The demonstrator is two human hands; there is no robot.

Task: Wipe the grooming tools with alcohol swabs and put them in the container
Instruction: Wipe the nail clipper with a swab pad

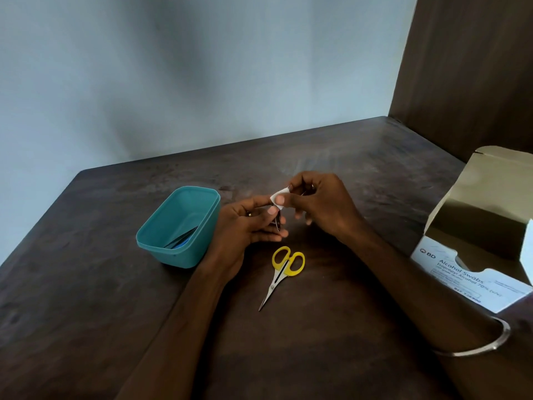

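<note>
We have the small metal grooming tool (277,223) caught in the curled fingers of our left hand (248,226), raised off the table so every side can be reached. It is mostly hidden by the fingers, so we take it for a clipper or tweezers without being sure. Our right hand (314,203) pinches the white alcohol swab (278,195) between thumb and forefinger and presses it to the tool's upper end, just above the left fingertips, which suits a rubbing stroke along the metal.

Just below both hands lie the yellow-handled scissors (281,272), closed, tip pointing toward us, flat on the table (86,313) (probably waiting their turn, being within easy reach). To the left of our left hand stands the teal container (161,243), open, with a few slim tools already leaning inside, near enough to drop this one in without stretching. Well off to the right of our right hand sits the open swab box (450,261), flap up for fresh swabs.
</note>
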